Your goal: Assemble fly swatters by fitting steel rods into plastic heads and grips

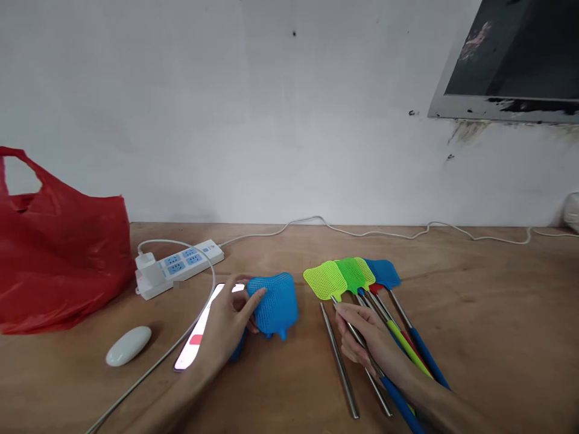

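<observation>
My left hand [228, 319] pinches a blue fly swatter head [275, 304] between thumb and fingers. Its short stem points down, and a second small stem peeks out beneath it. More blue plastic [239, 348] shows below that hand, partly hidden. My right hand [364, 337] is closed round a metal swatter rod [357, 334] with a blue grip [400, 402]. The rod's tip meets the stem of a yellow-green swatter head [325, 280]; whether they are joined I cannot tell. Close by lie a green head [350, 273], a darker blue head [384, 273] and several handles.
A loose metal rod [340, 361] lies between my hands. Left of them are a lit phone [196, 337], a white mouse [129, 346], a power strip [181, 268] with its cable, and a red plastic bag [67, 253]. The wall stands behind the table [497, 319].
</observation>
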A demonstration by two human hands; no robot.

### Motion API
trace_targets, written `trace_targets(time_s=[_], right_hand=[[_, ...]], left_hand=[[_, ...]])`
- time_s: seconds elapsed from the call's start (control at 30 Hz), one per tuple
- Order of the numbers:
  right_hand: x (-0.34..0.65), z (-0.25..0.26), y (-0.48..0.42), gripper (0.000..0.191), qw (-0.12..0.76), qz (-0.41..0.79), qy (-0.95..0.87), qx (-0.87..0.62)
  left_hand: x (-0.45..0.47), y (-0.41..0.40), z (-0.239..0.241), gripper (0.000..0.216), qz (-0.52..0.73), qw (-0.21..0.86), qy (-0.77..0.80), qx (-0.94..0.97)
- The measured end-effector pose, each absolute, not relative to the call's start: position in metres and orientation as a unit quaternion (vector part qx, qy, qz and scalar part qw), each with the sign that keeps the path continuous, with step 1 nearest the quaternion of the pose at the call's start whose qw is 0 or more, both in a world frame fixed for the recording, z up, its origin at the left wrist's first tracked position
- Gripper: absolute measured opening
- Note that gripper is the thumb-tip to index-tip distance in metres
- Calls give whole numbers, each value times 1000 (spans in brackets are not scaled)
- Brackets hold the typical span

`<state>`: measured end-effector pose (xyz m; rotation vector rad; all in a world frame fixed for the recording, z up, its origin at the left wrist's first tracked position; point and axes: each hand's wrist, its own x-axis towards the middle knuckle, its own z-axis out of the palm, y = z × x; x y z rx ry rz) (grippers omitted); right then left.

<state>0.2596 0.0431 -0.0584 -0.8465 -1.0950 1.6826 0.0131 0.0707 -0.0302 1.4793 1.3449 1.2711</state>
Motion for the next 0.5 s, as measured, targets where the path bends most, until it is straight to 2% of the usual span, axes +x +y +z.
trace_targets(time_s=[0.1,0.23,0.33,0.4,0.5], right_hand=[[260,-55,43,45,475,676,-442,-349],[258,-54,43,45,483,672,-437,-351],[257,-57,42,45,485,669,-433,-360],[258,-59,42,44,490,665,-429,-366],[260,-62,45,44,495,663,-417,-376]], left_hand=[[2,78,-29,42,467,277,557,629],[-4,82,-33,26,351,84,612,703],[-4,80,-39,26,295,-54,576,760],[-3,78,-43,31,250,-95,507,819],[0,75,-50,35,199,-65,439,874]])
